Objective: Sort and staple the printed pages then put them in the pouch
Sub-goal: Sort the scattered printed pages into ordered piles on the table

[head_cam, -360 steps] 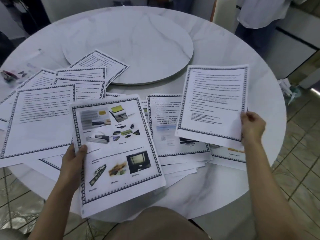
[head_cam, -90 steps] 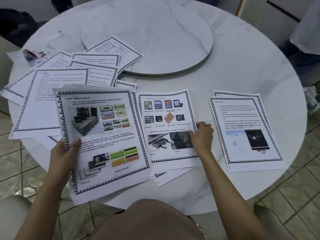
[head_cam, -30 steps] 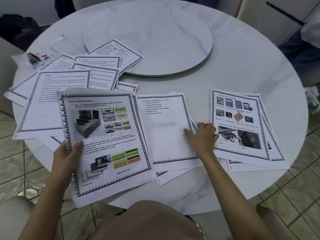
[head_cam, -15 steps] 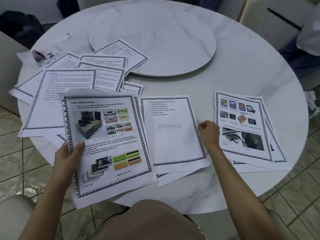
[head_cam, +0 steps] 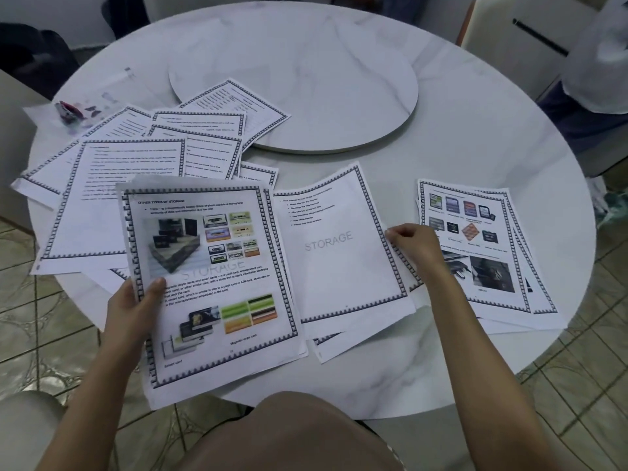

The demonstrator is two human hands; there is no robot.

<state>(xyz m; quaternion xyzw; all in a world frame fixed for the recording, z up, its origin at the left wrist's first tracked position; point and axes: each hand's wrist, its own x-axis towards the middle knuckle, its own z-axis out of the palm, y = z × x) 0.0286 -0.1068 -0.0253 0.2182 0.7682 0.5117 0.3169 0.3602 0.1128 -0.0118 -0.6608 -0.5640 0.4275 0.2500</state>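
The STORAGE page (head_cam: 339, 253) at frame centre has risen off the surface (head_cam: 441, 137) at its right edge, pinched by the right hand (head_cam: 413, 244), so sorting continues, while the left hand (head_cam: 131, 311) grips the stack (head_cam: 217, 283) at lower left.

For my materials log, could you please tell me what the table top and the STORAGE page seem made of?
Table top: looks like polished marble or an imitation, white with grey veins and soft glare. STORAGE page: thin matte white paper, curving where the right hand pinches its edge.
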